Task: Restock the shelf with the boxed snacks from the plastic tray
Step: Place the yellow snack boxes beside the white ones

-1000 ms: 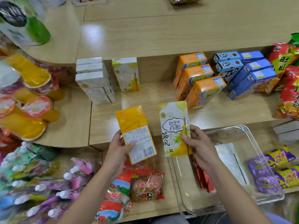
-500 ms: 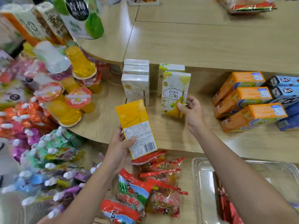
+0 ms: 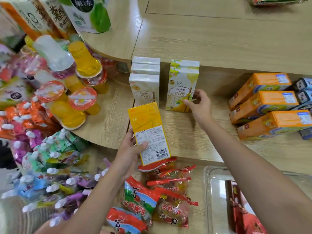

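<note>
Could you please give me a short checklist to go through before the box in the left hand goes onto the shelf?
1. Left hand has a firm grip on the yellow box: ok, thumb across its label.
2. Yellow-flower box stands upright on the shelf: ok.
3. Right hand is clear of that box: not ok, fingertips are at its lower right edge.
4. Free shelf space in front of that row: ok, bare wood there.
5. Yellow box faces forward: not ok, its barcode side faces the camera.
6. More boxes wait in the plastic tray: cannot tell, only a red pack shows.
</note>
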